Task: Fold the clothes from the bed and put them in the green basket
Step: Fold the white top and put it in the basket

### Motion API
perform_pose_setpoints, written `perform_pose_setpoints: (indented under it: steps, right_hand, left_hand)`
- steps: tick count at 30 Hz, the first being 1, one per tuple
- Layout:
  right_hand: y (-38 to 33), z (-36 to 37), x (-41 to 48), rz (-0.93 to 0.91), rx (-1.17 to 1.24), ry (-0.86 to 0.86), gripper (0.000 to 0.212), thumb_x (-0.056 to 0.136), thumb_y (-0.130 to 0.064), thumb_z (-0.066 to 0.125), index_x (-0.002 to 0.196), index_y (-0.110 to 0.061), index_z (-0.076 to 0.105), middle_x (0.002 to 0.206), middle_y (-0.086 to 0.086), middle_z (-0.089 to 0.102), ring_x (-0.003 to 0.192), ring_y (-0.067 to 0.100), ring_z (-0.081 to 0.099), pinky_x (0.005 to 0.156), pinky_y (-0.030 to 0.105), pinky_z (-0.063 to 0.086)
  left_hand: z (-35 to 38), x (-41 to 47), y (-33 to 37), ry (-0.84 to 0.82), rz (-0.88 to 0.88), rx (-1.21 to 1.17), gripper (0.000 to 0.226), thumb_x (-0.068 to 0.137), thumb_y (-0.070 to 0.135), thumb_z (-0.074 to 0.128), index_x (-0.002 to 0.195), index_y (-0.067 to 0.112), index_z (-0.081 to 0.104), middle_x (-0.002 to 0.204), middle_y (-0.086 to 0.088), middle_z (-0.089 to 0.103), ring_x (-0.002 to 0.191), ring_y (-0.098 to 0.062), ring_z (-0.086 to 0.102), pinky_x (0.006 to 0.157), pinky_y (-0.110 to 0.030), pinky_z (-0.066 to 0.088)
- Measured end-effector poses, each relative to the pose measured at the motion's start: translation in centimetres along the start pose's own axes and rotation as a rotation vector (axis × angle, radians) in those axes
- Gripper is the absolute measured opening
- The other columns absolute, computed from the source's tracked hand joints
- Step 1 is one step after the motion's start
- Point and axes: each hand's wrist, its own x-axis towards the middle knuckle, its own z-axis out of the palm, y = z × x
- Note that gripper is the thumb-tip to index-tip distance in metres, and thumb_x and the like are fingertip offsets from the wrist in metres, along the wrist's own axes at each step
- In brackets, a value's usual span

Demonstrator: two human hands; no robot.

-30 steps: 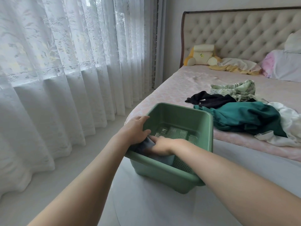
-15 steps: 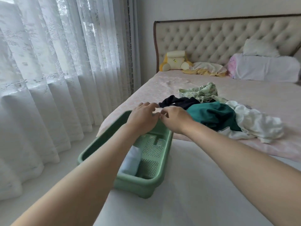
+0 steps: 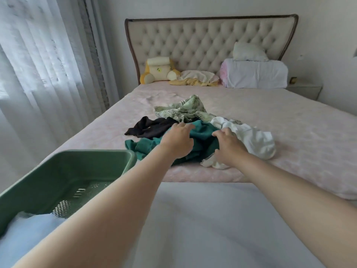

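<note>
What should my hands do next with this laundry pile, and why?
Probably grip the teal garment and lift it off the bed to fold: the left hand and right hand are both on it, and it lies crumpled.

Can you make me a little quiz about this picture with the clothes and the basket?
1. True or false: the green basket has nothing in it.
2. Which garment is the left hand on? A the black one, B the teal garment, C the white one.
3. How many loose garments lie piled on the bed?
Key: 1 false, a light blue cloth lies inside. 2 B. 3 four.
</note>
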Motion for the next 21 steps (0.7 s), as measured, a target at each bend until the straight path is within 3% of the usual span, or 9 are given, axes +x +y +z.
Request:
perform_pose_setpoints:
  steps: [6, 8, 10, 12, 13, 14, 15, 17, 21]
  right_hand:
    - [6.7, 2.4, 3.5, 0.263, -0.019, -0.161, 0.113, 0.087, -0.036, 0.071, 0.153, -0.033, -0.02, 0.164, 0.008, -0.018, 0.14, 0.039, 0.032, 0.107, 0.049, 0.04]
    - [8.3, 3.2, 4.2, 0.333, 0.052, -0.174, 0.119, 0.09, -0.032, 0.07, 0.151, -0.029, -0.031, 0.166, 0.014, -0.005, 0.136, 0.04, 0.042, 0.105, 0.046, 0.043]
    - [9.3, 3.8, 4.6, 0.342, 0.066, -0.138, 0.12, 0.091, -0.03, 0.07, 0.15, -0.024, -0.035, 0.148, 0.021, 0.042, 0.111, 0.036, 0.059, 0.089, 0.04, 0.049]
    - [10.0, 4.0, 4.9, 0.324, -0.021, -0.091, 0.105, 0.091, -0.026, 0.069, 0.158, -0.016, -0.011, 0.113, 0.015, 0.063, 0.086, 0.029, 0.061, 0.073, 0.035, 0.047]
    - [10.3, 3.9, 5.1, 0.274, -0.06, -0.061, 0.08, 0.09, -0.024, 0.068, 0.155, -0.013, 0.022, 0.106, 0.01, 0.066, 0.084, 0.028, 0.061, 0.069, 0.033, 0.045]
    - [10.5, 3.8, 5.3, 0.247, -0.093, -0.032, 0.043, 0.089, -0.022, 0.067, 0.129, -0.013, 0.054, 0.101, 0.008, 0.067, 0.085, 0.029, 0.063, 0.065, 0.03, 0.042]
    - [10.6, 3.5, 5.1, 0.221, -0.082, -0.028, 0.01, 0.088, -0.022, 0.066, 0.095, -0.015, 0.062, 0.092, 0.006, 0.067, 0.083, 0.029, 0.063, 0.06, 0.028, 0.039]
    - [10.2, 3.2, 4.8, 0.196, 0.002, -0.015, 0.028, 0.089, -0.023, 0.061, 0.063, -0.017, 0.05, 0.071, 0.003, 0.057, 0.073, 0.027, 0.057, 0.052, 0.028, 0.031]
    - [8.7, 1.0, 3.7, 0.169, -0.011, 0.062, 0.027, 0.09, -0.015, 0.046, 0.063, -0.013, 0.045, 0.078, 0.007, 0.055, 0.08, 0.028, 0.052, 0.071, 0.035, 0.041]
  left_hand:
    - [6.4, 6.0, 4.7, -0.16, 0.138, 0.131, 0.067, 0.098, 0.028, 0.049, 0.157, 0.025, 0.018, 0.162, 0.0, 0.019, 0.15, -0.022, 0.013, 0.115, -0.041, 0.028]
    - [8.1, 6.9, 5.3, -0.204, 0.107, 0.152, 0.07, 0.098, 0.03, 0.05, 0.158, 0.027, 0.015, 0.161, -0.001, 0.023, 0.148, -0.024, 0.019, 0.11, -0.043, 0.034]
    - [9.5, 7.5, 5.7, -0.199, 0.079, 0.195, 0.072, 0.097, 0.032, 0.05, 0.158, 0.027, 0.012, 0.157, -0.005, 0.028, 0.143, -0.027, 0.027, 0.103, -0.043, 0.04]
    - [10.3, 7.7, 5.9, -0.171, 0.067, 0.231, 0.075, 0.097, 0.034, 0.05, 0.158, 0.025, 0.008, 0.153, -0.009, 0.031, 0.139, -0.03, 0.031, 0.103, -0.042, 0.04]
    - [10.7, 7.7, 6.0, -0.161, 0.063, 0.24, 0.076, 0.097, 0.034, 0.05, 0.158, 0.024, 0.006, 0.152, -0.01, 0.032, 0.138, -0.03, 0.033, 0.104, -0.041, 0.04]
    - [11.0, 7.7, 6.2, -0.147, 0.065, 0.247, 0.077, 0.097, 0.033, 0.05, 0.158, 0.023, 0.004, 0.151, -0.011, 0.032, 0.137, -0.031, 0.033, 0.105, -0.041, 0.04]
    - [11.3, 7.6, 6.4, -0.13, 0.072, 0.254, 0.077, 0.097, 0.033, 0.05, 0.157, 0.023, 0.003, 0.151, -0.012, 0.032, 0.137, -0.031, 0.034, 0.106, -0.04, 0.039]
    - [11.4, 7.4, 6.6, -0.082, 0.1, 0.223, 0.079, 0.096, 0.032, 0.053, 0.157, 0.022, 0.004, 0.153, -0.01, 0.028, 0.139, -0.029, 0.03, 0.11, -0.039, 0.036]
    - [10.8, 6.5, 7.3, -0.042, 0.269, 0.03, 0.096, 0.087, 0.025, 0.069, 0.158, 0.019, 0.005, 0.158, -0.003, 0.022, 0.145, -0.024, 0.018, 0.118, -0.038, 0.027]
